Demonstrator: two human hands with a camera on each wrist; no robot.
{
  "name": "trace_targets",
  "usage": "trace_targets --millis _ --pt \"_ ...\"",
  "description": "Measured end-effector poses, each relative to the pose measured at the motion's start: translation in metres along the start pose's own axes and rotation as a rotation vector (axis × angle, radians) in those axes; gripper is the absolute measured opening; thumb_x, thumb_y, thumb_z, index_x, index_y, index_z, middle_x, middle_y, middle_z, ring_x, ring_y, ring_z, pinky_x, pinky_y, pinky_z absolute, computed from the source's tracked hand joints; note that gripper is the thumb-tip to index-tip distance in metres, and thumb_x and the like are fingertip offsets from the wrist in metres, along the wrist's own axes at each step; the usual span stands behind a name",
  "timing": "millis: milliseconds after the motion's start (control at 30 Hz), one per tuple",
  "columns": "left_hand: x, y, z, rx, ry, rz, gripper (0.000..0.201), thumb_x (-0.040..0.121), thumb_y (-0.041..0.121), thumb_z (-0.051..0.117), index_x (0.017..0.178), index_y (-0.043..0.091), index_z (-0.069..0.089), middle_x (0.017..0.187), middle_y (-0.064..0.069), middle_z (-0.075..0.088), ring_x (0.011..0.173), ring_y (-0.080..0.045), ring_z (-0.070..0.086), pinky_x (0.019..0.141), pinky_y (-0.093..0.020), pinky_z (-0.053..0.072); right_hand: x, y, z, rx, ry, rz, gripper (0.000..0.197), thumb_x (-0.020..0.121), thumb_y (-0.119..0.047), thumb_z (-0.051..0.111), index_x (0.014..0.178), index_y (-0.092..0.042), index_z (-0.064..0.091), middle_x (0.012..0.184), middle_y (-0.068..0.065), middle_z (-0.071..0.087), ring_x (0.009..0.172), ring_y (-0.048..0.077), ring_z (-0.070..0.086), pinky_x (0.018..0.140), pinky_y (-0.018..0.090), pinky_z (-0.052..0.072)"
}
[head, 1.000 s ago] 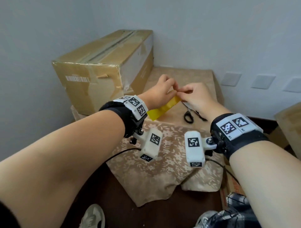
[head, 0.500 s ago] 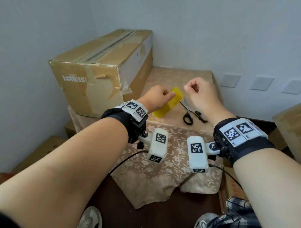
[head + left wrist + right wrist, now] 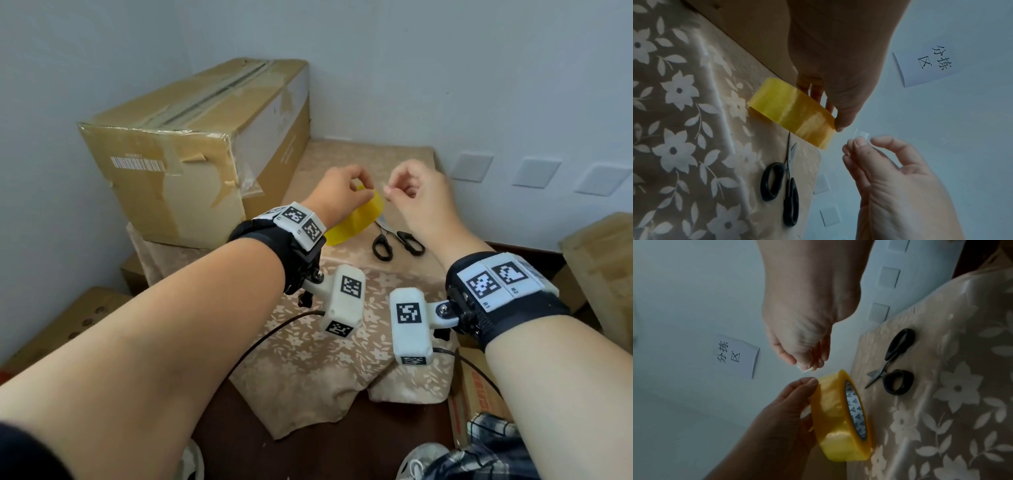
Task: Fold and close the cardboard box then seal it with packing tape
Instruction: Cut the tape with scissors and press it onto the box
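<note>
Two hands meet above the flowered cloth: your left hand (image 3: pixel 337 192) grips the yellow tape roll (image 3: pixel 840 417), your right hand (image 3: pixel 416 192) pinches its clear free end. Pull steadily toward the closed cardboard box (image 3: pixel 202 150), far left.

Box (image 3: pixel 191 150) stands rear left on the cloth (image 3: pixel 318 356); scissors (image 3: pixel 394 240) lie right of it. Roll (image 3: pixel 356 219), in the left hand (image 3: pixel 339 195), sits between box and scissors; right hand (image 3: pixel 418 195) just beside
</note>
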State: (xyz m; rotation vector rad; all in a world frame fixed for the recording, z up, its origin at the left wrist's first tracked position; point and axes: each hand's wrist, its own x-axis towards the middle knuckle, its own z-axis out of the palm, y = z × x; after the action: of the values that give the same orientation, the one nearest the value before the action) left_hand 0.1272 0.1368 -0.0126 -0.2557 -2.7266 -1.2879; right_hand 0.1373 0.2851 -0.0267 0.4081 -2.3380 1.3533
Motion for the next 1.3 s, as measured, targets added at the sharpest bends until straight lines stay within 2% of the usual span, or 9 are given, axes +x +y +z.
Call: trace_targets --millis 100,233,500,633,800,933,1067,1167,1300 --pt "0.001 -0.002 0.002 0.037 -0.011 0.030 0.013 0.090 0.018 0.058 0.101 0.017 0.063 0.108 -0.004 0.043 0.087 -0.010 0.044 0.075 -0.018 0.030 -0.001 0.001 0.000 -0.056 -0.029 -0.028 0.031 0.087 -0.003 0.058 0.079 -0.032 0.066 0.081 -0.001 0.069 0.076 0.018 0.062 0.073 0.031 0.050" --pt "-0.001 -0.007 0.004 0.018 0.012 0.067 0.009 0.091 0.017 0.058 0.096 0.014 0.065 0.108 -0.005 0.045 0.093 -0.014 0.045 0.072 -0.016 0.028 0.002 0.005 -0.002 -0.071 0.000 0.003 0.018 0.089 -0.008 0.062 0.101 -0.014 0.073 0.091 -0.002 0.068 0.073 -0.003 0.055 0.074 0.009 0.042" --pt "-0.004 -0.011 0.015 0.095 -0.001 0.165 0.012 0.092 0.018 0.056 0.098 0.011 0.064 0.102 -0.002 0.044 0.084 -0.013 0.045 0.083 -0.024 0.038 0.004 0.013 -0.002 -0.278 -0.048 0.000 0.007 0.086 -0.012 0.066 0.086 -0.009 0.072 0.088 0.000 0.059 0.085 0.014 0.052 0.084 0.033 0.046" --pt "-0.007 -0.013 0.018 0.137 -0.022 0.195 0.016 0.092 0.019 0.055 0.105 0.012 0.062 0.108 -0.008 0.048 0.086 -0.016 0.046 0.084 -0.027 0.040 0.003 0.020 -0.002 -0.448 -0.085 0.072 0.013 0.093 -0.020 0.059 0.089 -0.011 0.068 0.111 0.004 0.049 0.111 0.021 0.043 0.086 0.025 0.032" --pt "-0.013 -0.022 0.027 0.415 -0.214 0.262 0.066 0.088 0.024 0.062 0.144 0.022 0.028 0.132 -0.009 0.050 0.117 -0.023 0.050 0.096 -0.032 0.039 0.002 0.038 -0.006 -0.260 0.012 0.145 0.007 0.088 -0.019 0.066 0.084 -0.015 0.069 0.085 -0.001 0.065 0.082 0.014 0.057 0.075 0.027 0.043" --pt "-0.006 -0.020 0.045 0.398 -0.155 0.188 0.089 0.087 0.023 0.066 0.150 0.014 0.004 0.094 -0.003 0.062 0.080 -0.016 0.057 0.072 -0.024 0.044 -0.002 0.054 -0.003 -0.308 0.069 0.294 0.027 0.087 -0.015 0.067 0.113 -0.013 0.061 0.091 0.004 0.062 0.084 0.017 0.056 0.075 0.024 0.039" --pt "0.003 -0.024 0.041 0.513 -0.320 0.135 0.065 0.088 0.030 0.063 0.143 0.012 0.033 0.133 -0.012 0.053 0.119 -0.026 0.052 0.097 -0.034 0.042 -0.001 0.062 -0.004 -0.435 0.012 0.410 0.046 0.088 -0.007 0.060 0.131 -0.014 0.043 0.120 0.013 0.059 0.108 0.032 0.056 0.084 0.036 0.045" --pt "-0.001 -0.021 0.007 0.577 -0.190 0.258 0.045 0.090 0.025 0.055 0.132 0.012 0.048 0.127 -0.011 0.058 0.114 -0.028 0.054 0.092 -0.036 0.044 0.007 0.030 0.005 -0.369 0.003 0.232 0.034 0.090 -0.007 0.054 0.123 -0.014 0.054 0.128 0.008 0.056 0.117 0.025 0.052 0.091 0.029 0.039" --pt "-0.023 -0.006 -0.055 0.565 0.022 0.471 0.035 0.084 0.010 0.043 0.112 0.005 0.064 0.108 -0.013 0.064 0.102 -0.031 0.058 0.086 -0.039 0.047 0.010 -0.031 0.037 -0.119 -0.041 0.040 0.023 0.091 -0.008 0.055 0.111 -0.015 0.061 0.110 0.002 0.064 0.103 0.016 0.058 0.087 0.022 0.041"
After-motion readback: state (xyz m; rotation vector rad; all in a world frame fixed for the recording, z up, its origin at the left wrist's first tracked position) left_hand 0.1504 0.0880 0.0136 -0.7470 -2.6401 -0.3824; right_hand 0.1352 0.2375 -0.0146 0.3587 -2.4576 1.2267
